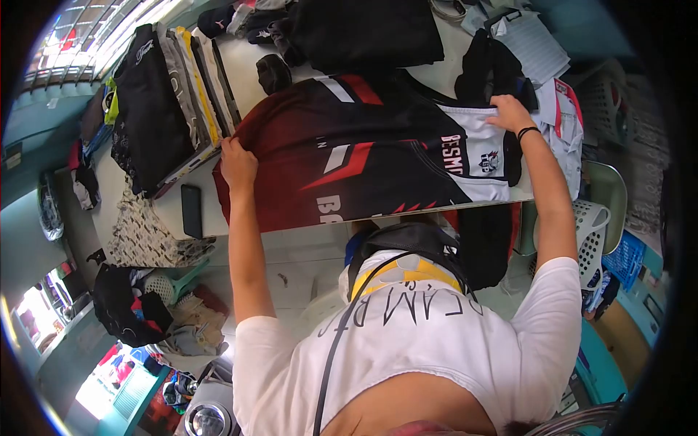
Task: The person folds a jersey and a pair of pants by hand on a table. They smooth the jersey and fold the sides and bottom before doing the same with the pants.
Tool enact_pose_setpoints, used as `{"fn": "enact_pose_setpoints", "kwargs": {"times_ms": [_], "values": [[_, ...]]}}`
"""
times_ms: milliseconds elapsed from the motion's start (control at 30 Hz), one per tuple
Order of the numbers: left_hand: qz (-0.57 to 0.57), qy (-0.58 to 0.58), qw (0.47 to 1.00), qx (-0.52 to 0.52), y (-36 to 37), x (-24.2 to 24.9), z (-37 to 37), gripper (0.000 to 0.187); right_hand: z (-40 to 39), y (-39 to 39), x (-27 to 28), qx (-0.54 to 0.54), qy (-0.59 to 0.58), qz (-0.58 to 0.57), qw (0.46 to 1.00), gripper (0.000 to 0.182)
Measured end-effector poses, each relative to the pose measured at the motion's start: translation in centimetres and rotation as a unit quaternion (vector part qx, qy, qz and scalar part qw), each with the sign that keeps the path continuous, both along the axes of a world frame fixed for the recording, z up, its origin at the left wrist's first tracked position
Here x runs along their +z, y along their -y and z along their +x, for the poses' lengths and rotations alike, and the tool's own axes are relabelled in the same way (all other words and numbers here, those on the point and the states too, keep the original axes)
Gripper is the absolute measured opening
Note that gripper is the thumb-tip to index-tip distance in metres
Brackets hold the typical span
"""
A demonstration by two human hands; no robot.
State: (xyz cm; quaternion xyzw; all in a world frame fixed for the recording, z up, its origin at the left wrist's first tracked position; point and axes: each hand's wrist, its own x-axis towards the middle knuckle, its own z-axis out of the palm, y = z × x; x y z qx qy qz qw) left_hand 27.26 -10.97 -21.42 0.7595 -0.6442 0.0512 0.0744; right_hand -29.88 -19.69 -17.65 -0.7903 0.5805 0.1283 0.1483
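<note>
A sleeveless jersey [378,149] in black, dark red and white lies spread sideways across the table in front of me. Its dark red hem end is at the left and its white shoulder end at the right. My left hand [238,163] has its fingers curled closed on the hem edge. At the other end, my right hand [511,116], with a black band at the wrist, pinches the white cloth near the shoulder. The jersey's near side reaches the table's front edge. A dark phone [191,211] lies left of my left hand.
Folded dark clothes [363,36] are piled at the back. A row of folded shirts [196,87] stands at the left, beside a black garment [149,109]. Papers [534,51] lie at the back right. A chair [603,203] and a white perforated basket [590,229] are at the right.
</note>
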Motion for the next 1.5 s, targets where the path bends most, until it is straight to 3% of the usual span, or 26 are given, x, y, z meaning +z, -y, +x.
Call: {"fn": "enact_pose_setpoints", "kwargs": {"times_ms": [33,167,267,367,433,500,567,600,633,700,767,833,1033,1100,1167,1233,1333,1400,1433,1467,1500], "values": [[0.002,-0.001,0.999,0.037,0.0,1.1,-0.5,0.018,-0.3,0.2,0.4,0.000,0.001,-0.001,1.000,0.040],[-0.043,0.056,0.997,0.025,-1.1,2.8,-0.2,0.017,-1.4,-0.2,0.5,-0.029,-0.005,-0.033,0.999,0.036],[-0.110,-0.048,0.992,-0.036,-2.4,2.5,2.7,0.019,-1.7,-1.6,0.6,-0.033,-0.013,-0.069,0.997,0.027],[-0.149,-0.127,0.981,0.003,-6.4,5.1,3.5,0.023,-1.7,-5.5,2.8,-0.008,0.033,-0.119,0.992,0.019],[-0.151,-0.114,0.982,-0.009,-9.7,5.1,5.0,0.029,-3.2,-8.8,2.0,-0.009,0.108,-0.208,0.972,0.017],[-0.134,-0.099,0.986,-0.009,-12.8,3.2,6.9,0.032,-4.2,-12.2,-0.4,-0.024,0.084,-0.205,0.975,0.018],[-0.056,-0.072,0.995,-0.033,-15.2,0.9,8.0,0.031,-4.0,-14.6,-2.1,-0.059,0.041,-0.098,0.993,0.031],[0.040,0.029,0.999,0.007,-16.7,-0.4,7.5,0.028,-3.4,-16.0,-3.5,-0.094,0.005,-0.076,0.993,0.034],[0.040,0.029,0.999,0.007,-17.1,-1.1,7.2,0.028,-2.1,-16.7,-3.7,-0.131,-0.034,-0.055,0.989,0.037],[0.111,-0.019,0.988,0.101,-17.5,-2.3,6.8,0.026,-1.7,-16.6,-4.2,-0.178,-0.027,-0.017,0.983,0.040],[0.090,-0.056,0.989,0.104,-17.3,-2.1,6.2,0.027,-2.5,-16.8,-5.8,-0.210,0.067,-0.060,0.974,0.039],[0.091,-0.103,0.977,0.166,-16.7,-1.0,5.0,0.029,-3.4,-16.4,-6.0,-0.211,0.072,-0.066,0.973,0.038],[-0.025,-0.225,0.967,0.115,-16.6,-2.5,6.5,0.028,-0.8,-16.2,-1.9,-0.239,0.067,-0.146,0.958,0.035],[-0.002,-0.198,0.977,0.084,-17.3,-3.9,6.7,0.027,-0.9,-16.5,-2.5,-0.230,0.084,-0.170,0.954,0.032],[0.023,-0.169,0.984,0.055,-18.1,-4.2,6.0,0.027,-1.8,-17.1,-4.3,-0.131,0.113,-0.166,0.971,0.033],[0.065,-0.223,0.968,0.091,-18.5,-4.1,4.5,0.026,-1.2,-16.7,-4.9,-0.145,0.144,-0.182,0.962,0.025],[0.071,-0.229,0.964,0.112,-18.5,-4.2,4.6,0.024,3.9,-14.7,-2.7,-0.174,0.207,-0.316,0.909,0.007],[0.069,-0.217,0.965,0.133,-18.6,-3.8,4.8,0.023,9.1,-14.4,-2.7,-0.110,0.283,-0.284,0.910,0.009],[0.061,-0.219,0.964,0.135,-18.5,-3.8,4.9,0.022,12.8,-14.9,-1.5,-0.102,0.327,-0.176,0.923,0.015],[0.052,-0.222,0.964,0.136,-18.5,-3.7,5.1,0.022,15.6,-15.4,-1.8,0.035,0.359,-0.190,0.913,0.024],[0.051,-0.218,0.964,0.146,-18.5,-3.5,5.2,0.022,18.4,-16.7,-1.3,0.102,0.325,-0.121,0.932,0.032]]}}
